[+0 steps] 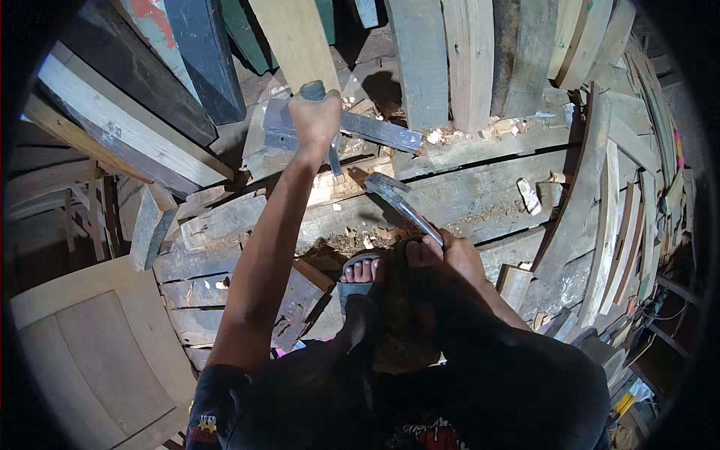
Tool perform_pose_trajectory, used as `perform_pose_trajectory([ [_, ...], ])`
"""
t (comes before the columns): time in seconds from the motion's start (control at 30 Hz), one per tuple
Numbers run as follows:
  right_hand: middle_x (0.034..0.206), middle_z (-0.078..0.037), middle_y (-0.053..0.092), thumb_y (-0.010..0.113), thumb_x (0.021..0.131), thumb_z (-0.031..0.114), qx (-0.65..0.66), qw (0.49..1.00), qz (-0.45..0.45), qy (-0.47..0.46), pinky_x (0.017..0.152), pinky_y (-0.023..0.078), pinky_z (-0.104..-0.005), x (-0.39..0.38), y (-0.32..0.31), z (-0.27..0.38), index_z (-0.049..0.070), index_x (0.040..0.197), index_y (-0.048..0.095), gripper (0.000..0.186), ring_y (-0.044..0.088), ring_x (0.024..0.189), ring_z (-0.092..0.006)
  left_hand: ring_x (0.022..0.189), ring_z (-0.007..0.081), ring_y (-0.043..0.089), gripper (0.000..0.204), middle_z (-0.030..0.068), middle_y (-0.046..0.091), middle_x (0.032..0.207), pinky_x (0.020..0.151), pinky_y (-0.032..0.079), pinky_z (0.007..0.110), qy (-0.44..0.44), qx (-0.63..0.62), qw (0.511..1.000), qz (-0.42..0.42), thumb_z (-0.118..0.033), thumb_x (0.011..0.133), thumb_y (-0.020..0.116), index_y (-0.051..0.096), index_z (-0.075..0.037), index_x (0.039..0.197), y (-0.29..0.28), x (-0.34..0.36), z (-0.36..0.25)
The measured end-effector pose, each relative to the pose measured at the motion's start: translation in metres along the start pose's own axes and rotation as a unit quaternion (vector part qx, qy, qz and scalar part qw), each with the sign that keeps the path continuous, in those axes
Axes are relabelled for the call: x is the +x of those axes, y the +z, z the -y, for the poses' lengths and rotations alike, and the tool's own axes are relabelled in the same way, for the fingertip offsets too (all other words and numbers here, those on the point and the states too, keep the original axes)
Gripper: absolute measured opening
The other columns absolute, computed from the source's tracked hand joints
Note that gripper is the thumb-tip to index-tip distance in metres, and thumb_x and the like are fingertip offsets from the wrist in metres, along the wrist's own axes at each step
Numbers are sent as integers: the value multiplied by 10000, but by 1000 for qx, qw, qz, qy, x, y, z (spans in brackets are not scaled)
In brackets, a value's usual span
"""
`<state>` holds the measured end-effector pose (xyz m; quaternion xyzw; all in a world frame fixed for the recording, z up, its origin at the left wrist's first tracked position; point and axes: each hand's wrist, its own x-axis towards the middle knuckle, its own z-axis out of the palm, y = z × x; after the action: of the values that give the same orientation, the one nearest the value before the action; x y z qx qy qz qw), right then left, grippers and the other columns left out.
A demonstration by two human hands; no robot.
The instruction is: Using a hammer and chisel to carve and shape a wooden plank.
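My left hand is closed round the handle of a chisel, whose blade stands on a pale, chipped patch of a wooden board. A dark, short piece of lumber lies just behind that hand. Gripped in my right hand is a hammer, its head a little right of and below the chisel's tip, apart from it. Wood chips are scattered along the boards. My feet in sandals are below, between my forearms.
Upright planks line the far side, with more leaning beams at the left. Long boards are stacked at the right. A panelled wooden door or board lies at the lower left. Gaps run between the slats underfoot.
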<state>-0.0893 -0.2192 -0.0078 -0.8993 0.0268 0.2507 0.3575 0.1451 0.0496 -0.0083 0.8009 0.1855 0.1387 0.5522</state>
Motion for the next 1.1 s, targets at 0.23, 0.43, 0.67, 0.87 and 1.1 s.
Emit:
perform_pose_trajectory([
  [0.23,863,-329,704,560,1033,553,6,1000,9,19,774,526,-606,-5,-2,1,45,1269,684,574,692,873,-540,761,183,644,247,111,695,829,685,528,393,-153,137,977,56,-156,797,676,708,76,874,23,28,40],
  [0.43,854,-326,698,556,1049,494,41,997,42,48,763,530,-584,-1,-5,4,48,1279,682,518,702,861,-516,680,185,627,221,91,677,746,641,495,373,-96,83,990,63,-141,794,709,705,49,907,13,8,11],
  [0.67,835,-325,699,521,1061,470,14,1000,15,19,765,540,-581,6,-13,16,8,1223,706,524,704,858,-523,495,100,466,126,5,540,627,463,344,310,-39,-140,989,-25,-82,821,714,605,-26,794,-2,-11,-24],
  [0.87,877,-327,700,517,1078,394,25,999,16,40,758,539,-539,2,-6,9,-40,1122,706,475,701,866,-519,574,59,475,139,-28,541,699,507,359,268,19,-222,975,-3,-17,909,678,562,-60,847,-30,-49,-22],
  [1.1,849,-322,702,543,1063,459,58,998,-4,17,758,543,-550,6,-2,6,-25,1115,722,519,708,859,-518,681,22,452,285,-73,468,745,597,394,225,39,-292,955,-35,20,908,688,470,-83,756,-56,-73,-6],
])
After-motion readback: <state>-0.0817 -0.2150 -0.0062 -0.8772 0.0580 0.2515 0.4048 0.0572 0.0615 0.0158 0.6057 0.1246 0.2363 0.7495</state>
